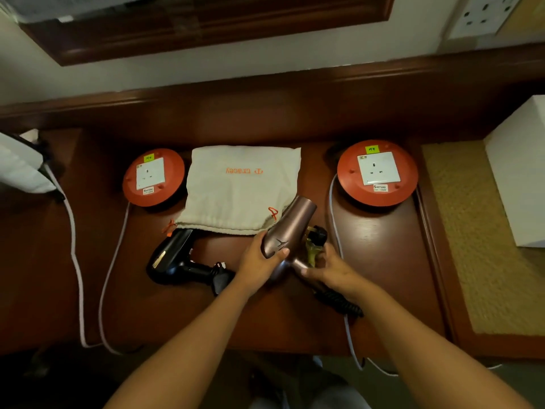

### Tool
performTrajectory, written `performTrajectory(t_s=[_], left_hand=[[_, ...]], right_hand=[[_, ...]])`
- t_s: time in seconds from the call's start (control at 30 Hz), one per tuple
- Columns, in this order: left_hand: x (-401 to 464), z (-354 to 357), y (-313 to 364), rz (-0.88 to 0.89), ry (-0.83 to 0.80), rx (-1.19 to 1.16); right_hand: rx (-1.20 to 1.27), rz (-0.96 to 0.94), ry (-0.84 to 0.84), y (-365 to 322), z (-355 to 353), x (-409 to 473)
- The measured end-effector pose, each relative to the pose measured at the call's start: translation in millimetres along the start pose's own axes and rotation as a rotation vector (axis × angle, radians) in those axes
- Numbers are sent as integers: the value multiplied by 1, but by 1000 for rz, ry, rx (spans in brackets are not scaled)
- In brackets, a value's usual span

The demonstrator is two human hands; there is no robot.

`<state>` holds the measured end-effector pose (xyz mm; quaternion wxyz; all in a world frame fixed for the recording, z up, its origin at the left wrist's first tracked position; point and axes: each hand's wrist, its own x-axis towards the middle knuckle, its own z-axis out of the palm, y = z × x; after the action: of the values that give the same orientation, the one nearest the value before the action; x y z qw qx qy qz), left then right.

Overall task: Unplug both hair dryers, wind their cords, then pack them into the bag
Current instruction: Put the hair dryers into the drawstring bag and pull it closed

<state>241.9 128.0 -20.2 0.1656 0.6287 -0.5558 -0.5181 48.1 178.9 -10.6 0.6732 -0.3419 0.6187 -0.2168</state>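
A rose-gold hair dryer [290, 228] is held just above the desk, nozzle pointing toward the cream drawstring bag [240, 188]. My left hand [259, 261] grips its barrel. My right hand [330, 268] holds its handle together with its black coiled cord [339, 302] and plug [317, 233]. A black hair dryer [174, 258] lies on the desk left of my hands, its plug [221, 280] beside its handle. The bag lies flat, its opening toward me.
Two red cord reels with empty sockets sit on the wooden desk, one left [153, 177] and one right [377, 172] of the bag. Their white cables [73, 246] trail off the front edge. A white box [519, 169] stands at the right.
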Motion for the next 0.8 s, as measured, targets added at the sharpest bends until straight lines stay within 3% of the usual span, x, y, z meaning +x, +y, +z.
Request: performTrajectory(t_s=[0.23, 0.6, 0.8], left_hand=[[-7, -4, 5, 3, 6, 5], [-35, -32, 48, 174, -13, 31], [-47, -77, 54, 207, -60, 98]], right_hand=[[-286, -55, 92, 12, 3, -26], [-297, -272, 324, -7, 31, -55], [-340, -283, 434, -26, 63, -64]])
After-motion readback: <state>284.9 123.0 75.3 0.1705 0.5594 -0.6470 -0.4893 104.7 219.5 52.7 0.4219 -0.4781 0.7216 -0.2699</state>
